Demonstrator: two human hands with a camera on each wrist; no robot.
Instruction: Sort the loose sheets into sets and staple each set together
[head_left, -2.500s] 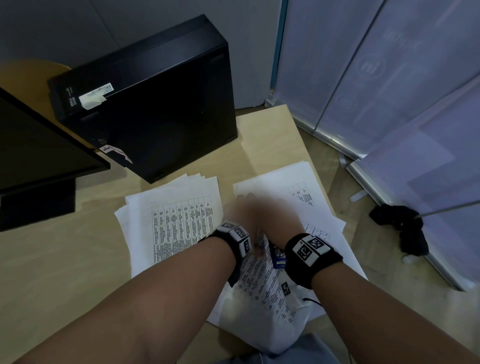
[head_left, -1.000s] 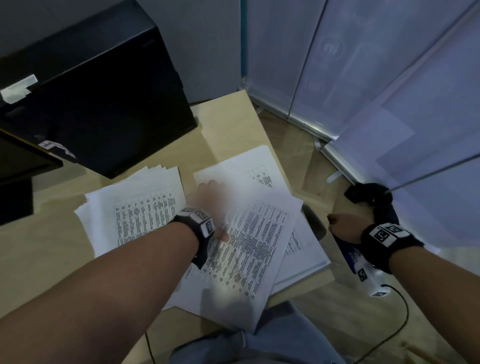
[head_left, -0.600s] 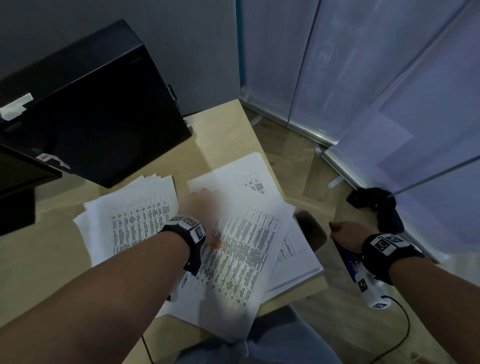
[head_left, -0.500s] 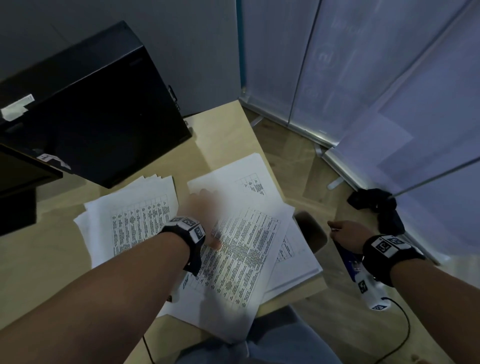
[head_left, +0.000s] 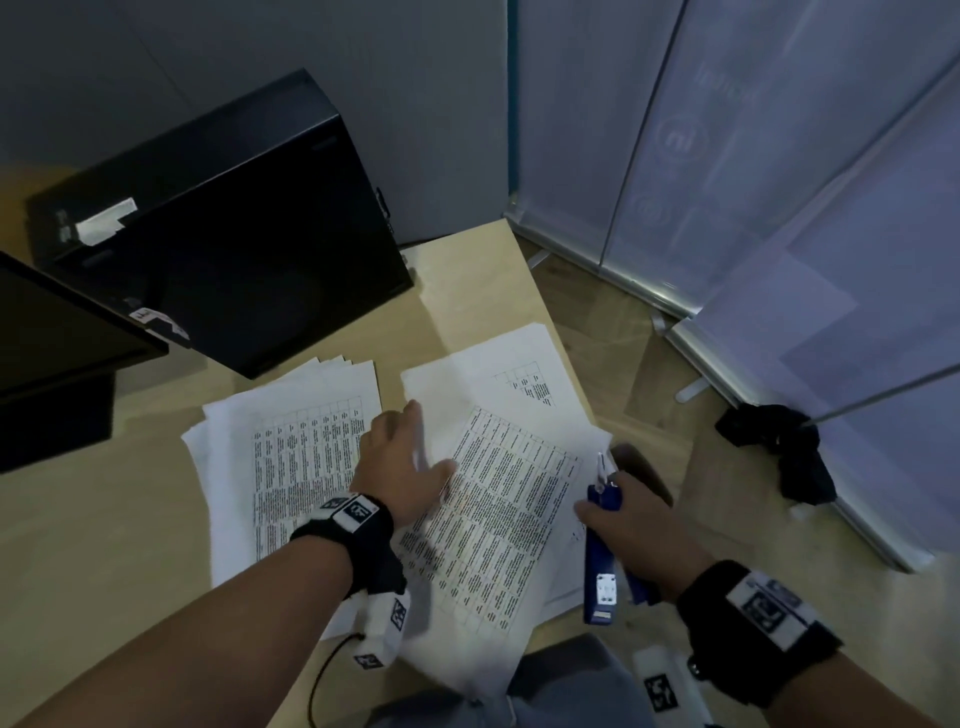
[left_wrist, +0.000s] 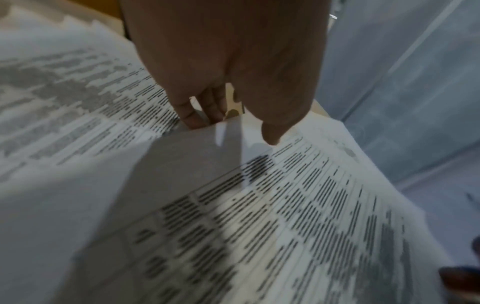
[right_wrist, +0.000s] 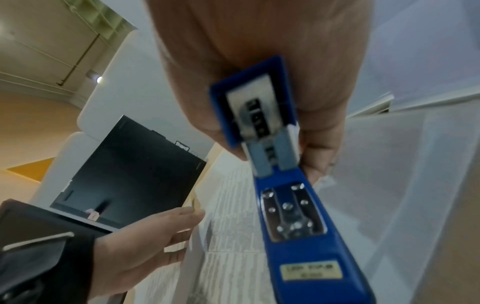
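Observation:
Two lots of printed sheets lie on the wooden table (head_left: 104, 519): a fanned stack (head_left: 291, 467) on the left and overlapping sheets (head_left: 498, 519) on the right, reaching past the front edge. My left hand (head_left: 405, 462) lies between them. In the left wrist view its fingers (left_wrist: 192, 115) slip under the edge of the top right sheet (left_wrist: 285, 205) and the thumb presses on top. My right hand (head_left: 639, 525) grips a blue stapler (head_left: 602, 551) at the right edge of those sheets, nose pointing away from me. The right wrist view shows the stapler (right_wrist: 298, 205) from below.
A black computer case (head_left: 234, 234) lies at the back of the table and a dark monitor (head_left: 52, 338) stands at the left. The table ends just right of the sheets. On the floor beyond lie a black cloth (head_left: 784, 452) and roll-up banners (head_left: 727, 156).
My right hand has brought the stapler from out over the floor back to the right edge of the sheets. My left hand has stayed on the sheets.

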